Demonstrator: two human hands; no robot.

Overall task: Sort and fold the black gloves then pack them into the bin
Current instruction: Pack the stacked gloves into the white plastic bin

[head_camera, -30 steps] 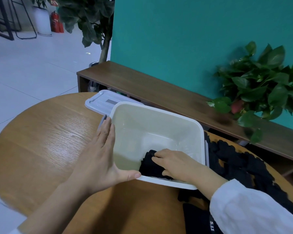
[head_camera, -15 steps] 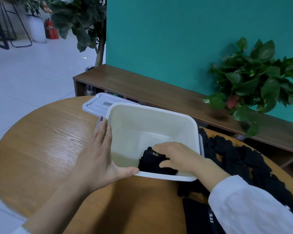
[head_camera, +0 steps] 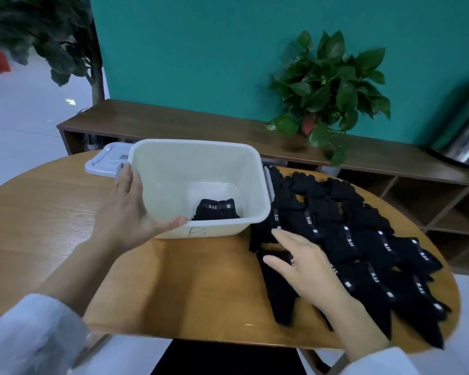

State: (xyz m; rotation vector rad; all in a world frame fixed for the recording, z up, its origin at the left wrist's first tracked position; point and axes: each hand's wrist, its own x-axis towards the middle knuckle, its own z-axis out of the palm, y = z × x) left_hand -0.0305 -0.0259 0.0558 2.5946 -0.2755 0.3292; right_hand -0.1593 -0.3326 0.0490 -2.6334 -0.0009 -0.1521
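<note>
lid (head_camera: 103, 164) behind bin (head_camera: 214, 231)

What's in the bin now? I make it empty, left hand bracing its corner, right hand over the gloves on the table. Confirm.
Not empty: the head view shows one folded black glove bundle inside the bin. The rest holds: left hand braces its corner, right hand is over the gloves on the table.
</note>
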